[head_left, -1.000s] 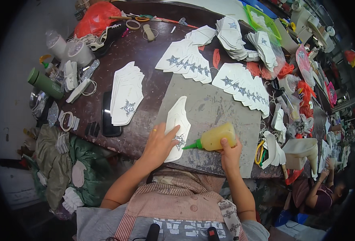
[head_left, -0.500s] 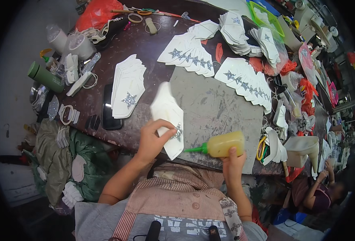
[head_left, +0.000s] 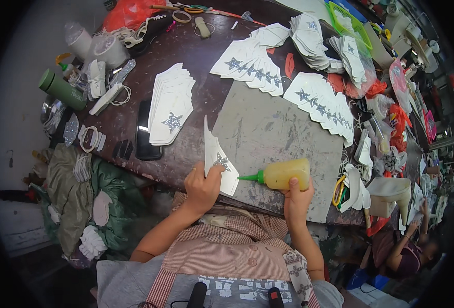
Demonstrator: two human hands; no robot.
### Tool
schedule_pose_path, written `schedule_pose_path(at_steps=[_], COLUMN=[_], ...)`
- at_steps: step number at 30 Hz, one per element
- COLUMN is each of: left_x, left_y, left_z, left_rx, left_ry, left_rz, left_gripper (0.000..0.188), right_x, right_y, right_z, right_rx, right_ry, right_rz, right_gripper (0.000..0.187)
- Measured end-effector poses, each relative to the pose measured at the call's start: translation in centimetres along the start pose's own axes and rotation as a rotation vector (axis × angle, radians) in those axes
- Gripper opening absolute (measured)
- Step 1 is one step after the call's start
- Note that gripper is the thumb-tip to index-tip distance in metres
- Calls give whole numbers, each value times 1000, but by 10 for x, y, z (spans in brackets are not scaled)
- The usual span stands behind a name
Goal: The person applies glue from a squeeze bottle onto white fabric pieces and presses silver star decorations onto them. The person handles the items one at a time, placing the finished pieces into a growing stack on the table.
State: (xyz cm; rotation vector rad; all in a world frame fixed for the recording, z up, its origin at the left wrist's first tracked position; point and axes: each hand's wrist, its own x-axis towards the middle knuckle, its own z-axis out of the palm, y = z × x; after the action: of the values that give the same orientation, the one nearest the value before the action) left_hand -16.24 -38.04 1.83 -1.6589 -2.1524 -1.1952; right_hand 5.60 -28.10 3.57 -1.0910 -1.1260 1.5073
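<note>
My left hand (head_left: 203, 187) pinches a white shoe upper piece (head_left: 227, 177) with a glittery silver star on it, tilted up over the table's near edge. In my right hand (head_left: 297, 201) lies a squeeze bottle (head_left: 287, 174) of yellowish glue, its green nozzle pointing left. The nozzle tip is at the right edge of the held piece; whether it touches, I cannot tell. A stack of white pieces (head_left: 170, 105), a silver star on the top one, lies to the left. Fanned rows of starred pieces (head_left: 252, 64) and more pieces (head_left: 322, 105) spread beyond the grey board.
A grey work board (head_left: 283, 123) lies on the dark table. Left are a phone (head_left: 147, 131), a green bottle (head_left: 62, 90) and thread cones (head_left: 109, 51). Yellow-handled scissors (head_left: 338, 191) and a pale stool (head_left: 390, 192) are right. Another person (head_left: 404, 251) sits at the far right.
The white piece has turned more edge-on in my left hand. The glue bottle has risen slightly, and its nozzle is now at the piece's edge. The whole view has shifted a little.
</note>
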Motion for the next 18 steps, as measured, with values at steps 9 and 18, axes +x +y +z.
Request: schedule_pose_path(at_steps=[9,18], left_x=[-2,48], left_y=[-2,-15], left_z=[0,-40], left_rx=[-12,-517], left_ry=[2,-76], left_rz=[1,-338], left_gripper=[15,52], right_x=[-33,-3], right_y=[-1,-22], right_z=[-9,-23], right_rx=[-114,381], right_ry=[39,66], right_rz=[35,18], right_gripper=[54,53])
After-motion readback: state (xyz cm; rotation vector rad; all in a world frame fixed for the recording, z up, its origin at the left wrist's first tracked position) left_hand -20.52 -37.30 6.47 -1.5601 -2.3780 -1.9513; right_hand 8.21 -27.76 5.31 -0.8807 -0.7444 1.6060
